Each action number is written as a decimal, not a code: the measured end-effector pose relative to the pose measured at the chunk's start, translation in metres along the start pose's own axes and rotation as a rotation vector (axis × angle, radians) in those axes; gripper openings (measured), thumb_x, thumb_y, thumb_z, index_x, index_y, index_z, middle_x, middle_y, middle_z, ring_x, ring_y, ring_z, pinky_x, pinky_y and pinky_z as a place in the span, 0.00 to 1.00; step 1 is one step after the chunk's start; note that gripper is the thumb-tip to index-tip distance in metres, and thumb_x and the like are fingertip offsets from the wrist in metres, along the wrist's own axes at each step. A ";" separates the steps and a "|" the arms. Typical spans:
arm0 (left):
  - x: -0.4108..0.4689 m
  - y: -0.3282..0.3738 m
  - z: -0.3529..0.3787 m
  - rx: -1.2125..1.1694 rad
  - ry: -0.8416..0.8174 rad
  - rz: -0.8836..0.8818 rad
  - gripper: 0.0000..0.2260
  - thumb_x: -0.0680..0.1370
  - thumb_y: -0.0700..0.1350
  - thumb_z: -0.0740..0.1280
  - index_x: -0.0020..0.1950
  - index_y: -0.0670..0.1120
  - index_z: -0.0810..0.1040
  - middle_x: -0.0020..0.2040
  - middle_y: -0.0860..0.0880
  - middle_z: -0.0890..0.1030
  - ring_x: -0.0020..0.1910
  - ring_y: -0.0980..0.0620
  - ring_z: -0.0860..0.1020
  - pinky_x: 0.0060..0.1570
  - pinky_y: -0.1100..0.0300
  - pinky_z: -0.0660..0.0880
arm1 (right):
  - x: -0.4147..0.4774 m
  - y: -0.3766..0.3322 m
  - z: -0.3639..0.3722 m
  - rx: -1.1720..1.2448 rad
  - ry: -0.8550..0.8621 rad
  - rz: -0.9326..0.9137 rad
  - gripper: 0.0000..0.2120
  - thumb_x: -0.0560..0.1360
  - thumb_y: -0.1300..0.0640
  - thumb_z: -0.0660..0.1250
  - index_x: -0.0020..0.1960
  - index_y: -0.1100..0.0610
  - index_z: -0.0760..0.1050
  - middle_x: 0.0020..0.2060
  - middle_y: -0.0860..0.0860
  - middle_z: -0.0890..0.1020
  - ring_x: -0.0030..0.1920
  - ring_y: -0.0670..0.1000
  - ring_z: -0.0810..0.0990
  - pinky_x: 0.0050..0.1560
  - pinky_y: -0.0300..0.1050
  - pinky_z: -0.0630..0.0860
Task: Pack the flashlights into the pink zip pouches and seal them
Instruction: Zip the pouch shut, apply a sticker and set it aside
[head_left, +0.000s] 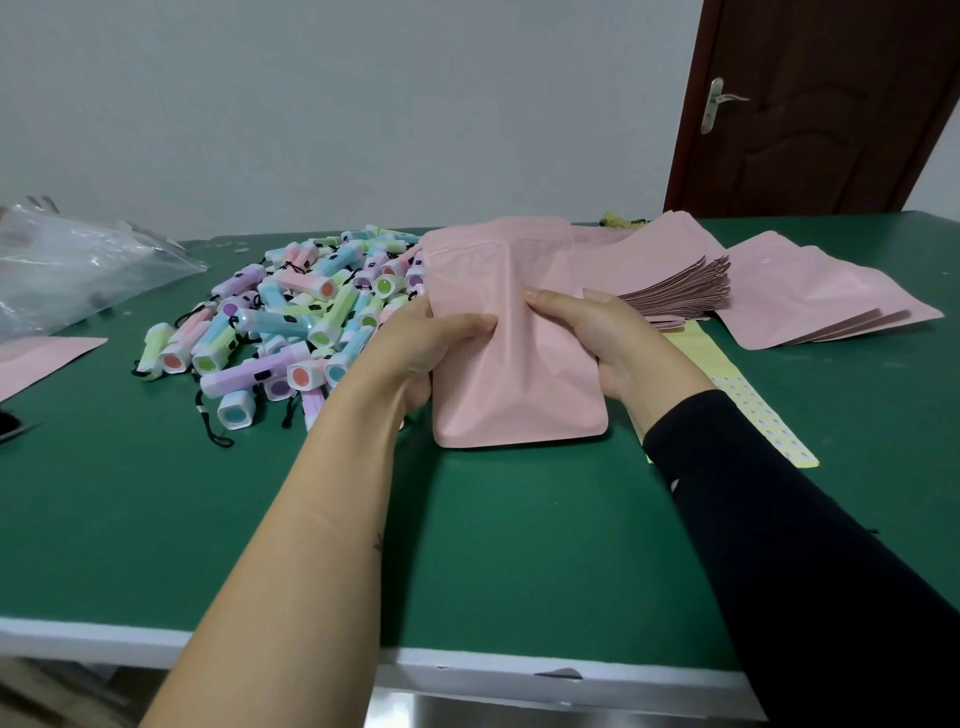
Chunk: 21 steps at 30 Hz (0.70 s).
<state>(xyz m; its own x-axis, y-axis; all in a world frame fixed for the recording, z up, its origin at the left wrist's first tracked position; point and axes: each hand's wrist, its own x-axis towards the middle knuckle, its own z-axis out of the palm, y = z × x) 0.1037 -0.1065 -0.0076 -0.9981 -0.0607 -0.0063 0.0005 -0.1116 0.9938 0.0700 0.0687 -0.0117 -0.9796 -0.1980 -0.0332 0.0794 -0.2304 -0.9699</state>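
I hold one pink zip pouch (511, 353) upright over the green table (363, 545), its bottom edge near the surface. My left hand (415, 348) grips its left side, thumb across the front. My right hand (602, 338) grips its right side, thumb also on the front. The pouch bulges slightly; its contents are hidden. A heap of several pastel flashlights (291, 322) with black wrist cords lies just left of the pouch. Stacks of flat pink pouches (810, 296) lie at the right and behind (675, 291).
A crumpled clear plastic bag (67, 260) sits at the far left, with a flat pink pouch (41, 358) below it. A yellow sticker strip (748, 410) lies under my right forearm. A brown door (810, 104) stands behind the table's right end.
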 end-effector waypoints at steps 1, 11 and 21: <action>-0.001 0.000 0.000 0.007 0.000 0.004 0.12 0.73 0.34 0.72 0.55 0.43 0.80 0.48 0.45 0.86 0.45 0.46 0.84 0.48 0.52 0.80 | 0.000 0.000 0.000 -0.004 0.002 0.000 0.16 0.69 0.57 0.77 0.54 0.62 0.80 0.45 0.57 0.86 0.47 0.57 0.86 0.53 0.56 0.81; -0.002 -0.001 0.004 0.087 0.018 0.045 0.17 0.72 0.30 0.69 0.60 0.40 0.78 0.52 0.42 0.84 0.49 0.42 0.82 0.51 0.49 0.80 | 0.000 0.002 0.000 -0.040 0.026 -0.036 0.14 0.69 0.57 0.77 0.51 0.60 0.80 0.42 0.54 0.87 0.44 0.55 0.86 0.49 0.52 0.82; -0.001 -0.001 0.004 -0.010 0.032 0.038 0.12 0.74 0.47 0.74 0.55 0.45 0.81 0.48 0.48 0.86 0.46 0.49 0.85 0.45 0.56 0.80 | 0.001 -0.001 0.002 -0.031 0.020 -0.072 0.12 0.69 0.59 0.76 0.51 0.61 0.82 0.44 0.55 0.86 0.46 0.56 0.86 0.51 0.52 0.81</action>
<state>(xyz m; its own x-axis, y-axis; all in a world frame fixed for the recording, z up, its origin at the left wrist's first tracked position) 0.1049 -0.1027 -0.0078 -0.9950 -0.0964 0.0273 0.0387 -0.1184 0.9922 0.0690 0.0667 -0.0102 -0.9862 -0.1623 0.0327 0.0029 -0.2141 -0.9768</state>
